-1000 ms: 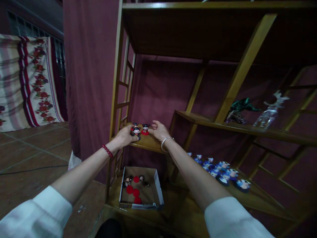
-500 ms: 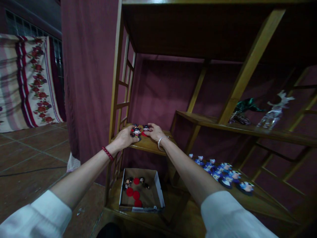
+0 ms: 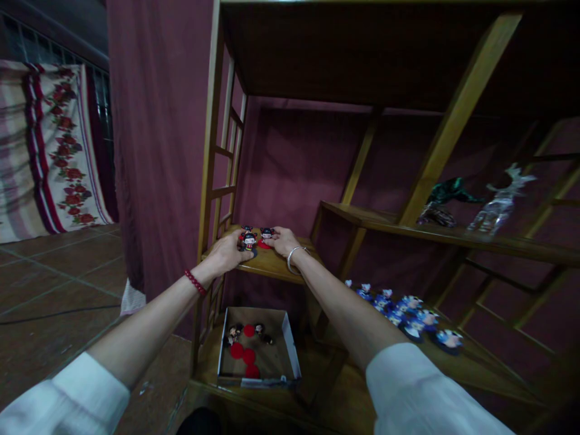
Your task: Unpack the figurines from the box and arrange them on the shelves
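Observation:
On the small upper-left shelf (image 3: 272,263), my left hand (image 3: 226,252) pinches a black-haired doll figurine (image 3: 249,241) that stands on a dark round base near the front edge. Beside it to the right, my right hand (image 3: 283,243) holds a second black-haired figurine (image 3: 266,234) on a red base. A third figurine (image 3: 246,229) shows partly behind the one at my left hand. Below, a shallow cardboard box (image 3: 272,376) contains several red discs (image 3: 249,356) and a few dark-haired figurines (image 3: 234,332).
Several blue-and-white figurines (image 3: 412,314) stand on the lower right shelf. A clear glass-like ornament (image 3: 498,202) and a dark green ornament (image 3: 446,196) occupy the shelf above. The lattice side (image 3: 222,151) rises close to my left hand. A purple curtain (image 3: 154,151) hangs at left.
Both hands stay at the shelf with nearly the same grip. The right-hand figurine looks slightly more upright, with more of its red base showing. The view has shifted slightly.

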`<action>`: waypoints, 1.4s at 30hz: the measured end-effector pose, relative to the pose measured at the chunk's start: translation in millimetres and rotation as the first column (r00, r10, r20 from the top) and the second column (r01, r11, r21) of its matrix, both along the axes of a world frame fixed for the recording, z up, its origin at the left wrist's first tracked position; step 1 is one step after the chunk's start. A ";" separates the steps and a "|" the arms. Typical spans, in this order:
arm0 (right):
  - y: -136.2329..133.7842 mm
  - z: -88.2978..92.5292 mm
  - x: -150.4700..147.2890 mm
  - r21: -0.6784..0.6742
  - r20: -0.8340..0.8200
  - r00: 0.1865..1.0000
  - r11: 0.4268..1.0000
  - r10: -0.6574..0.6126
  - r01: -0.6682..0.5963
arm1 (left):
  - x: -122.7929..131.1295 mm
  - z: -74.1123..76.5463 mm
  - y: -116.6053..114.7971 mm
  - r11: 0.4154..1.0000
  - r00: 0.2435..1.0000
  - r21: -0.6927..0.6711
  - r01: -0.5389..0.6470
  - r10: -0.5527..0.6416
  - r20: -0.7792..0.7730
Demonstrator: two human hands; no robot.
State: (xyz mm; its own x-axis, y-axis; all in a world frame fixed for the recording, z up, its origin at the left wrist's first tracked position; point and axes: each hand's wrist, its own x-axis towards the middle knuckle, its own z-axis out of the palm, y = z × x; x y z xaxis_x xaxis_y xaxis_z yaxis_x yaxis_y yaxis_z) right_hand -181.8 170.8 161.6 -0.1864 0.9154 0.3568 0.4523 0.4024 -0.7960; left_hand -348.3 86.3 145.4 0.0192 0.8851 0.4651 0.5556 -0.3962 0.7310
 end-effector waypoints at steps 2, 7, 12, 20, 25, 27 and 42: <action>0.3 0.1 -0.2 -0.008 -0.004 1.000 1.000 -0.007 0.007 | 0.2 0.2 -0.3 1.000 1.000 0.004 -0.004 0.004 -0.001; 1.3 1.0 1.6 0.006 0.014 0.999 0.999 -0.034 0.034 | 0.6 1.5 -1.8 1.000 1.000 0.003 -0.019 0.019 0.001; -0.4 3.1 5.5 0.027 0.006 0.998 0.997 -0.066 0.066 | 0.6 1.0 0.7 1.000 1.000 -0.005 0.015 -0.015 0.026; -7.3 7.3 16.5 0.023 -0.016 0.997 0.996 -0.081 0.082 | 16.4 0.2 10.6 0.998 0.992 0.010 0.068 -0.069 0.102; -17.5 13.0 23.7 -0.006 0.004 0.994 0.994 -0.108 0.108 | 36.8 3.0 13.9 0.993 0.991 0.022 0.119 -0.120 0.057; -23.7 16.5 24.7 -0.019 0.009 0.992 0.992 -0.125 0.125 | 44.3 4.5 14.1 0.991 0.990 0.025 0.129 -0.130 0.051; -18.1 15.0 30.9 -0.036 -0.065 0.990 0.992 -0.122 0.120 | 70.5 18.4 9.0 0.998 0.991 -0.006 0.061 -0.061 -0.115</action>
